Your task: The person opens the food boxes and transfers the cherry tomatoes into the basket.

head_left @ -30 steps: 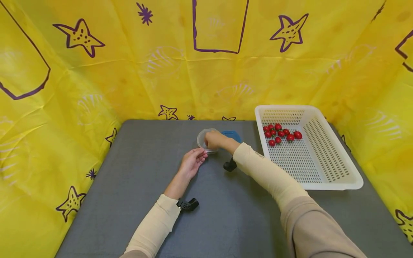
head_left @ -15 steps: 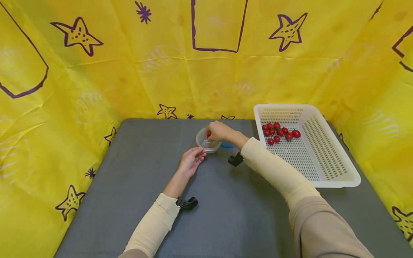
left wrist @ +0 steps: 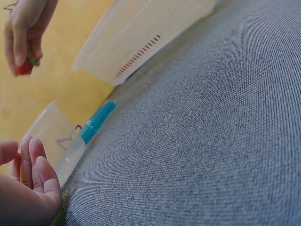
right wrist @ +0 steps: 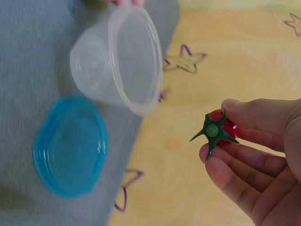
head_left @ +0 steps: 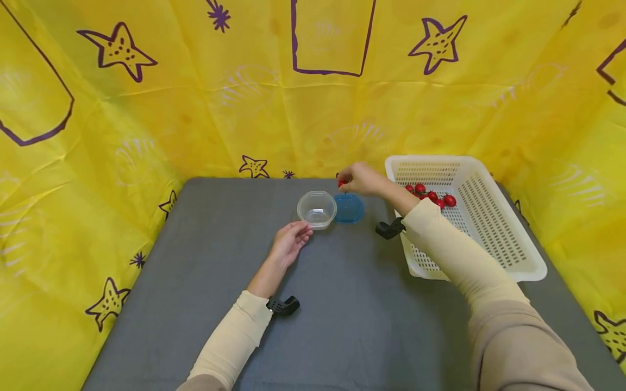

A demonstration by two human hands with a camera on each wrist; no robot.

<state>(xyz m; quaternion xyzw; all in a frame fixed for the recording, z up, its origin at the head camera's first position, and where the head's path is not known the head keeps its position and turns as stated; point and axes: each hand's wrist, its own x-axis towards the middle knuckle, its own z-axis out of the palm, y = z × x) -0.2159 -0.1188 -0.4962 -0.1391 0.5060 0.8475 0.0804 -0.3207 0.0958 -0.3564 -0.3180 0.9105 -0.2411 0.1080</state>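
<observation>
My right hand (head_left: 359,178) pinches a cherry tomato (right wrist: 229,127) between thumb and fingertips, its green star-shaped calyx facing out in the right wrist view. It is raised in the air above and behind a blue lid (head_left: 349,209), which lies flat on the table. Left of the lid stands a clear round plastic container (head_left: 318,210), open at the top, with nothing visible inside. At its near left rim, my left hand (head_left: 289,241) holds the edge between thumb and fingers, the other fingers loosely bent in the left wrist view.
A white perforated basket (head_left: 504,233) stands at the right of the grey table (head_left: 220,260), with several red cherry tomatoes (head_left: 450,201) in its far left corner. My right forearm crosses over its left side. A yellow patterned cloth (head_left: 195,108) hangs behind the table.
From inside the container, my right hand has risen and moved right with the tomato, uncovering the container and the blue lid. My left hand stays at the rim.
</observation>
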